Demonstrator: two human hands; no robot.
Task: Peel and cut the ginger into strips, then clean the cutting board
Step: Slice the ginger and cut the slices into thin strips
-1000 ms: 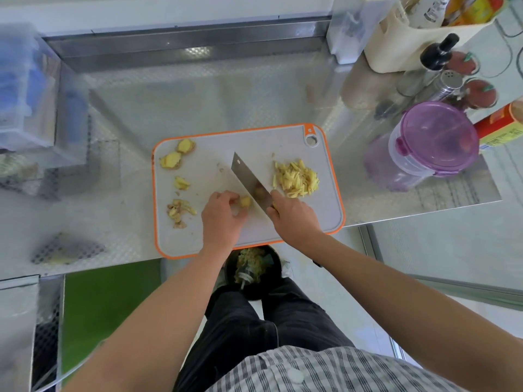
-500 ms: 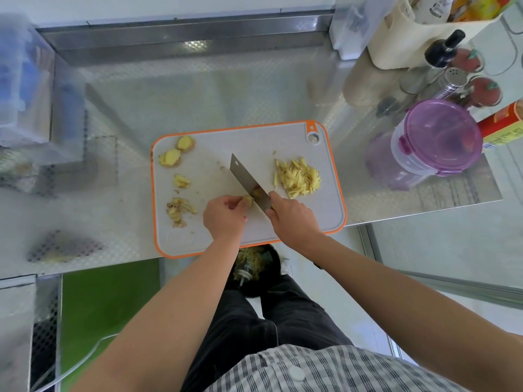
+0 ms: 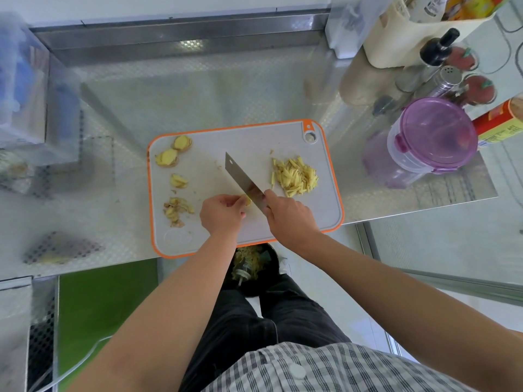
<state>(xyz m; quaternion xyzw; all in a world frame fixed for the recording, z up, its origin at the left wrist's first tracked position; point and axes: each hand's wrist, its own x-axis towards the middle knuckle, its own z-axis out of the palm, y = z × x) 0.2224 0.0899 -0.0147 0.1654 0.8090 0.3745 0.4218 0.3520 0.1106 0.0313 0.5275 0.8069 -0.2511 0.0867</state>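
Ginger (image 3: 248, 200) apparently in curled left hand (image 3: 222, 215)

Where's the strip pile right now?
Head view: the strip pile lies on the right half of the board, just right of the knife and beyond the right hand.

Count of what I have at my bench (image 3: 198, 94).
One cutting board (image 3: 254, 140), one knife (image 3: 240, 176), two ginger chunks (image 3: 167, 158), one sliced piece (image 3: 179, 181), one small ginger bit (image 3: 248, 200), one heap of strips (image 3: 295, 176), one pile of peel (image 3: 177, 210), one purple-lidded tub (image 3: 435, 131).
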